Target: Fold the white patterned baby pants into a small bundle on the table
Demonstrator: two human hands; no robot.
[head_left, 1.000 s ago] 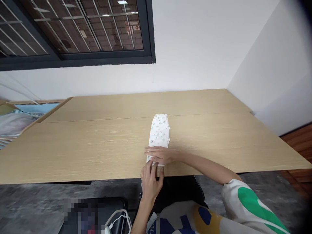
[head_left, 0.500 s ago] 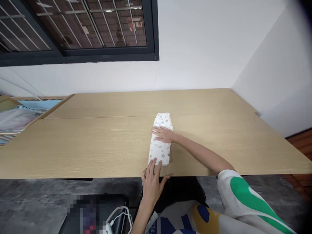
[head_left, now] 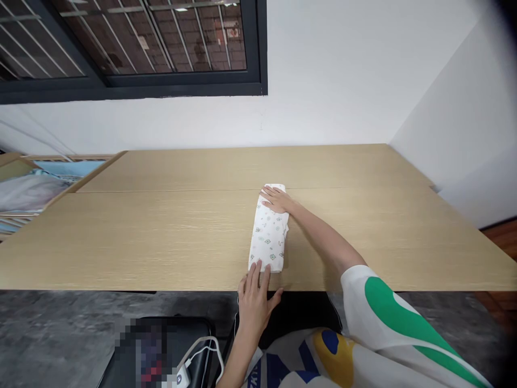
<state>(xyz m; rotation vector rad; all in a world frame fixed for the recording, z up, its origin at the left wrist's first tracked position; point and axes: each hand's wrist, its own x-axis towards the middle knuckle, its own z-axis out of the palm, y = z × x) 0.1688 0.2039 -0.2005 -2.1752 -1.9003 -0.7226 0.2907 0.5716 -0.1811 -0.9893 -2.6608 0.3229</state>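
Note:
A white cloth (head_left: 268, 237) with a small printed pattern lies folded into a long narrow strip on the wooden table. My right hand (head_left: 278, 199) rests flat across its far end, fingers stretched out to the left. At the near end, the fingertips of my left hand (head_left: 255, 296) touch the cloth's edge, fingers apart and thumb out to the side. Neither hand grips the cloth. A small bit of fabric sticks out along its right side.
The light wooden table (head_left: 161, 231) reaches back to a white wall with a barred window (head_left: 173, 83). A bed (head_left: 32, 191) with bedding stands at the left. Below the near edge, a black seat (head_left: 194, 328) holds a white charger with a cable (head_left: 183, 374).
My right hand has slid away from me along the cloth, from its middle to its far end. My left hand stays at the near edge.

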